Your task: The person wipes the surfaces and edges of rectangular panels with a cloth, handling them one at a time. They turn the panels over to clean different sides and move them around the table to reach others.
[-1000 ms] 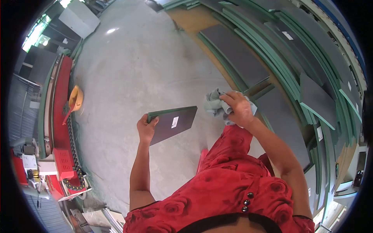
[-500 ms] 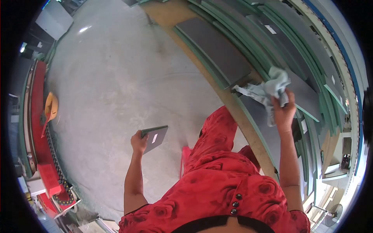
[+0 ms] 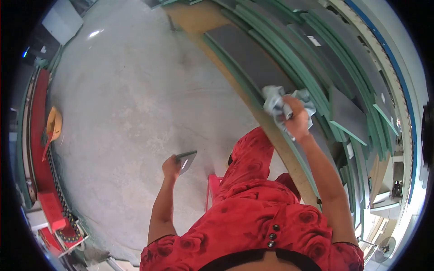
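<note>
My left hand [image 3: 171, 167] grips the edge of a small dark panel with green edges [image 3: 187, 161], held out over the floor on my left. A white label shows on the panel's face. On the other side, my right hand [image 3: 296, 118] is closed around a crumpled pale cloth [image 3: 275, 101]. The cloth overlaps the near end of a long grey panel with green edges [image 3: 248, 56] lying on the wooden bench. Another grey panel [image 3: 316, 141] lies on the bench beneath my right forearm.
Several green-edged panels [image 3: 312, 72] are stacked along the wooden bench [image 3: 192, 16]. A pink stool [image 3: 212, 186] stands beside my leg. Far left are a red machine frame [image 3: 40, 117] and a yellow object [image 3: 54, 123]. A fan [image 3: 385, 249] stands at lower right.
My right hand has swept the cloth left, toward the bench edge and the long panel's end. My left hand has shifted slightly right, and its panel has turned more edge-on.
</note>
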`<state>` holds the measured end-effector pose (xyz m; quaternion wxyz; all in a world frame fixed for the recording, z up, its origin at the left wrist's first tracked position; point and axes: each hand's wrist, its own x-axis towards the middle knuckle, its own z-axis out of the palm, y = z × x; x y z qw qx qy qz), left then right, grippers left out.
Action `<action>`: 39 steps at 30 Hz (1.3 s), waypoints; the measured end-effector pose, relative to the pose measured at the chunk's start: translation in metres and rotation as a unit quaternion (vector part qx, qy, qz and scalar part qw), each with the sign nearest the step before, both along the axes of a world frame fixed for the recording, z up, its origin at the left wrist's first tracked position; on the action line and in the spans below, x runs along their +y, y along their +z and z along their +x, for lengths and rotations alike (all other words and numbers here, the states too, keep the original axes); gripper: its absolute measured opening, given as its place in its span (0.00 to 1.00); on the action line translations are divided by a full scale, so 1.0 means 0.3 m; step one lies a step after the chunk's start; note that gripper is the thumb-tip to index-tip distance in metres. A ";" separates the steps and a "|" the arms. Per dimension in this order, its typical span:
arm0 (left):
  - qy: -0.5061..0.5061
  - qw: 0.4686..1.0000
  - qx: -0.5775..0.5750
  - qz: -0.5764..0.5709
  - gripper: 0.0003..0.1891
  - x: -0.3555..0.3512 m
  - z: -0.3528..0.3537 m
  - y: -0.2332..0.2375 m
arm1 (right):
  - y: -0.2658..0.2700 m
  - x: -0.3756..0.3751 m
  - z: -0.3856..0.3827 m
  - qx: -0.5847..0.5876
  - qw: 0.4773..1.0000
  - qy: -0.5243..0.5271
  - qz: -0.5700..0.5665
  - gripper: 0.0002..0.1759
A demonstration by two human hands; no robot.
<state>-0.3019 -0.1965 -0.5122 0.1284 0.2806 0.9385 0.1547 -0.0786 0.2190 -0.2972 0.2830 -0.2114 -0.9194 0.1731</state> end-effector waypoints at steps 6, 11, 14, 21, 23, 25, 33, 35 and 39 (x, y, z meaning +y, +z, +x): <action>0.018 0.999 -0.029 -0.040 0.08 0.002 -0.007 -0.019 | 0.141 -0.241 -0.025 0.015 0.984 0.153 -0.095 0.32; 0.028 0.992 -0.057 -0.108 0.10 -0.047 -0.030 -0.052 | 0.132 -0.122 0.116 0.058 0.992 -0.035 -0.110 0.32; 0.026 0.994 -0.057 -0.089 0.10 -0.040 -0.037 -0.060 | 0.053 -0.104 0.154 0.025 0.992 -0.102 -0.065 0.32; -0.012 0.996 -0.033 -0.083 0.10 -0.003 0.045 0.065 | 0.028 -0.105 0.172 0.021 0.991 -0.131 -0.028 0.34; -0.013 0.996 -0.031 -0.088 0.10 -0.003 0.083 0.146 | 0.020 -0.102 0.177 0.026 0.991 -0.126 -0.037 0.34; 0.007 0.996 -0.034 -0.083 0.10 0.003 0.106 0.134 | 0.016 -0.105 0.169 0.037 0.991 -0.125 -0.027 0.34; 0.065 0.989 -0.052 -0.124 0.10 0.009 0.088 -0.020 | 0.017 -0.110 0.172 0.037 0.990 -0.129 -0.030 0.35; 0.036 0.989 -0.063 -0.126 0.11 -0.017 0.088 -0.030 | 0.016 -0.109 0.166 0.035 0.990 -0.133 -0.032 0.35; 0.026 0.988 -0.074 -0.133 0.12 -0.019 0.116 -0.020 | 0.015 -0.108 0.169 0.034 0.990 -0.135 -0.029 0.36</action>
